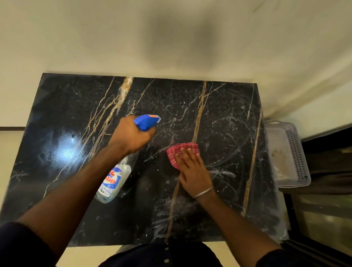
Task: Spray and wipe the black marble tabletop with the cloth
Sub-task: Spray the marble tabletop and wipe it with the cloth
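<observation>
The black marble tabletop (74, 111) has gold and white veins and fills the middle of the view. My left hand (131, 136) grips a clear spray bottle (114, 181) with a blue trigger head, held above the table's centre, nozzle pointing right. My right hand (191, 169) lies flat, fingers spread, pressing a folded red checked cloth (178, 150) onto the marble just right of centre. Fine droplets and wet smears show on the surface around the cloth.
A pale wall stands directly behind the table. A light perforated plastic basket (292, 151) sits off the table's right edge, beside a dark glass-fronted unit (330, 213). Beige floor shows at the left and near edge.
</observation>
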